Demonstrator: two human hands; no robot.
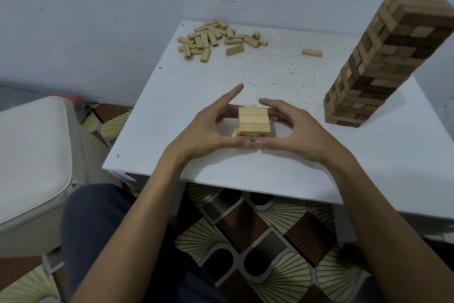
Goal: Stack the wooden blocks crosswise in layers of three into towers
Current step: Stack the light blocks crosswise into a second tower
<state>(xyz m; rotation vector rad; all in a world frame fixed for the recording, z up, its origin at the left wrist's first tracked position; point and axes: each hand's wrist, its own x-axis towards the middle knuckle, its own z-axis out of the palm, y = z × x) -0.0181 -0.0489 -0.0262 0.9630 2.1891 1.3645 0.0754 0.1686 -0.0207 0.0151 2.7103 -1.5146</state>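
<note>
A short tower of pale wooden blocks point(253, 120) stands near the front middle of the white table point(282, 170), its top layer of three blocks lying side by side. My left hand point(208, 128) and my right hand point(294, 130) enclose it from both sides. Both thumbs press the tower's near face low down, and the fingers reach round its far side. My left index finger points up and away, free of the blocks. A heap of loose pale blocks point(216, 38) lies at the table's far left. One single block point(312, 52) lies apart at the far right.
A tall finished tower of light and dark blocks point(383, 64) stands at the right of the table. A white cushioned seat point(32, 155) is at the left. Patterned floor shows below the table's front edge, and a pale wall runs behind.
</note>
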